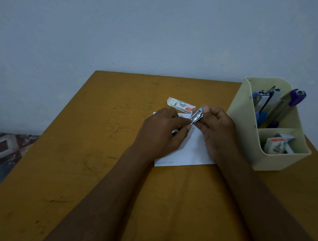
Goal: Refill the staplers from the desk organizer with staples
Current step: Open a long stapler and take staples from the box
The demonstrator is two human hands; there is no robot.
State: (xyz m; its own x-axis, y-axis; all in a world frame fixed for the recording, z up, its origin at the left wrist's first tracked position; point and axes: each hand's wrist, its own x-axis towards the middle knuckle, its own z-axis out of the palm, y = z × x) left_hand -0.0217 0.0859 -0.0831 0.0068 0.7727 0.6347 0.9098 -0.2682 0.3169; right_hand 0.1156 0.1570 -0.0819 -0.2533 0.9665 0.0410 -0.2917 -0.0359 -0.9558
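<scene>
A small metal stapler (pixel 197 116) is held above a white sheet of paper (pixel 192 151) in the middle of the desk. My right hand (pixel 218 128) grips its far end between thumb and fingers. My left hand (pixel 160 133) pinches at its near end; whether it holds staples is hidden by the fingers. An open staple box (pixel 181 105) lies just behind the hands. The cream desk organizer (pixel 245 120) stands at the right with blue and purple staplers (pixel 281 104) upright in its back compartment and small staple boxes (pixel 277 144) in the front one.
The yellow-brown desk (pixel 83 151) meets a pale blue wall at the back. Its left edge drops to a patterned floor (pixel 4 147). A dark object, partly hidden, lies under my left hand on the paper.
</scene>
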